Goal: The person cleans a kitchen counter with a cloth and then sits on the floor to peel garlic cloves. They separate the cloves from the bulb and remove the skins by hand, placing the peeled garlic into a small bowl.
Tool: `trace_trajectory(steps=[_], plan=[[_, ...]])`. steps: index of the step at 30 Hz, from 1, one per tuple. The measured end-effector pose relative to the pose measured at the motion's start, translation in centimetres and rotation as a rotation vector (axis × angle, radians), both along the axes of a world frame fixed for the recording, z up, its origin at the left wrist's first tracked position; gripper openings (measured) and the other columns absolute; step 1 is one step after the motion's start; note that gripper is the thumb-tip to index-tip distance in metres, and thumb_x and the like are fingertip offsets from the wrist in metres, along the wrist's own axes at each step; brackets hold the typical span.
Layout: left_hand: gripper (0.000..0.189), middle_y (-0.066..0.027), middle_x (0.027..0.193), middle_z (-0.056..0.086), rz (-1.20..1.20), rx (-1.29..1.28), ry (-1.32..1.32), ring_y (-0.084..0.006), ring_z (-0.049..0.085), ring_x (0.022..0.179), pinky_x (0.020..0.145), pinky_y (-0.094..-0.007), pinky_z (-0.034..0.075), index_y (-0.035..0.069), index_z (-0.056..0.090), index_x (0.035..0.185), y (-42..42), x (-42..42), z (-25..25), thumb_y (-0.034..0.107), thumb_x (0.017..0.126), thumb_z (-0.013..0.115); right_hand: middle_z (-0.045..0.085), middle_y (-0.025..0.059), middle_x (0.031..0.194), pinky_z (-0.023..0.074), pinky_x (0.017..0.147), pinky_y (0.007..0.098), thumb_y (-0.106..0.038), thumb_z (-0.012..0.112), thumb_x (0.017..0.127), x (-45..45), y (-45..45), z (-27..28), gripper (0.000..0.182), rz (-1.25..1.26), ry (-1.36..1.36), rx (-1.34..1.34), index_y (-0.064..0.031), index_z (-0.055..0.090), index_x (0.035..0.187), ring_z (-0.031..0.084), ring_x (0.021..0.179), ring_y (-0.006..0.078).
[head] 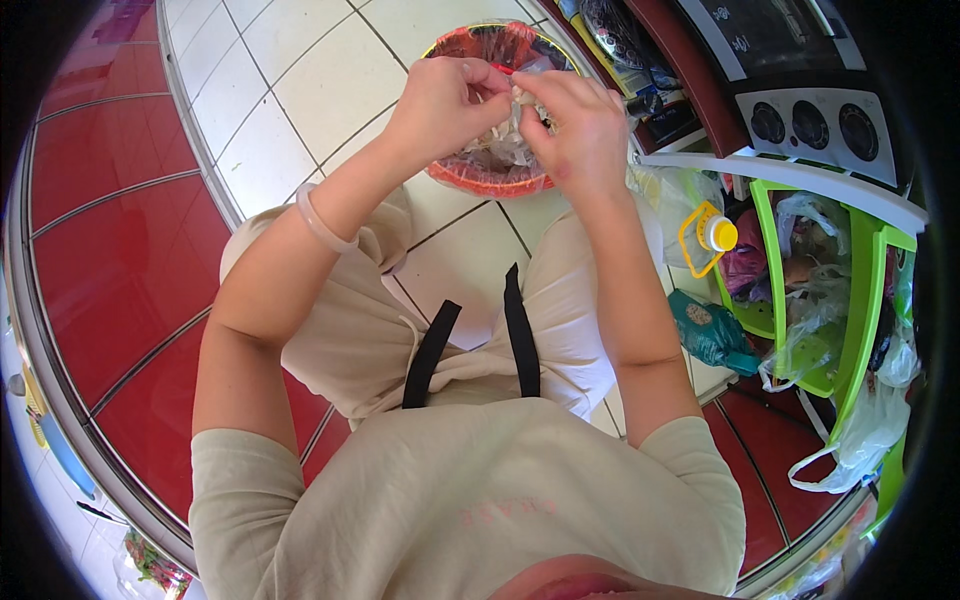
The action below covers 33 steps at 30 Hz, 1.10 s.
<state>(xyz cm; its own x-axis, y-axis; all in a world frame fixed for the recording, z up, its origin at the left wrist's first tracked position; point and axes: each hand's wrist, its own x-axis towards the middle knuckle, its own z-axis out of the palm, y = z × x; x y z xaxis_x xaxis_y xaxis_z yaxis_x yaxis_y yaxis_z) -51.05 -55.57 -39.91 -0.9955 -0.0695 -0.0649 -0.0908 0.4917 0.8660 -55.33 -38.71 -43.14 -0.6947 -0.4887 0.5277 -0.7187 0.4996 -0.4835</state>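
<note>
Both hands meet over a round bin (491,184) lined with a thin, clear reddish plastic bag. My left hand (454,105) pinches with thumb and forefinger at a small pale piece (517,93), possibly a garlic clove. From the other side, the fingertips of my right hand (576,124) grip the same piece. Fingers cover most of it, so its exact kind is unclear. A small bit of bright red shows just behind the fingertips. Pale, papery scraps (504,141) and crumpled plastic lie inside the bin. A pale bangle (321,217) circles my left wrist.
A large clear bottle with a yellow cap (721,234) stands right of my knee, near a teal bag (709,330). Beyond are a green rack (780,285) with plastic bags and an oven (814,131) on a shelf. Red cabinet fronts (124,247) line the left.
</note>
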Motion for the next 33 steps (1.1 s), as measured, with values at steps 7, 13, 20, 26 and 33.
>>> trace_trajectory(steps=[7,13,20,26,33], plan=[[0.011,-0.0040,0.057,0.058,0.047,-0.099,0.050,-0.0070,0.053,0.050,0.047,-0.0240,0.044,-0.002,0.064,0.077,0.5,0.0,0.0,0.009,0.076,0.063,0.067,-0.0002,0.090,0.0431,0.075,0.0360,-0.014,0.067,0.069,0.7,-0.8,0.4,0.026,-0.051,0.010,0.033,-0.0148,0.069,0.096,0.060,0.079,0.0197],[0.010,-0.0054,0.056,0.057,0.066,-0.199,0.167,-0.0084,0.053,0.051,0.048,-0.0255,0.043,-0.002,0.063,0.074,0.2,-0.3,0.2,0.008,0.074,0.063,0.068,0.0039,0.094,0.0465,0.076,0.0364,-0.013,0.067,0.070,0.3,-0.8,-0.1,0.029,-0.012,-0.276,-0.148,-0.0122,0.068,0.098,0.062,0.084,0.0218],[0.011,-0.0072,0.059,0.060,0.091,-0.118,-0.049,-0.0130,0.055,0.052,0.052,-0.0268,0.046,-0.001,0.063,0.072,-1.2,-0.3,0.1,0.010,0.072,0.063,0.067,0.0031,0.090,0.0479,0.078,0.0262,-0.009,0.068,0.078,-1.4,0.5,0.0,0.023,0.123,-0.893,-0.608,-0.0041,0.065,0.100,0.061,0.085,0.0102],[0.018,-0.0055,0.065,0.064,-0.015,-0.066,0.030,-0.0109,0.057,0.055,0.053,-0.0261,0.048,0.000,0.066,0.081,-0.5,-0.5,1.0,0.016,0.074,0.069,0.066,0.0034,0.094,0.0473,0.078,0.0226,-0.002,0.064,0.081,-1.7,1.1,-0.1,0.020,0.261,-0.977,-0.516,-0.0009,0.062,0.100,0.060,0.086,0.0075],[0.017,0.0001,0.061,0.058,0.043,0.096,-0.079,-0.0038,0.050,0.050,0.045,-0.0204,0.038,0.000,0.065,0.090,0.4,-0.3,1.5,0.013,0.080,0.068,0.067,0.0037,0.090,0.0482,0.078,0.0258,-0.006,0.069,0.078,-0.8,0.3,0.1,0.018,0.254,-0.861,-0.520,-0.0030,0.064,0.094,0.061,0.086,0.0097]])
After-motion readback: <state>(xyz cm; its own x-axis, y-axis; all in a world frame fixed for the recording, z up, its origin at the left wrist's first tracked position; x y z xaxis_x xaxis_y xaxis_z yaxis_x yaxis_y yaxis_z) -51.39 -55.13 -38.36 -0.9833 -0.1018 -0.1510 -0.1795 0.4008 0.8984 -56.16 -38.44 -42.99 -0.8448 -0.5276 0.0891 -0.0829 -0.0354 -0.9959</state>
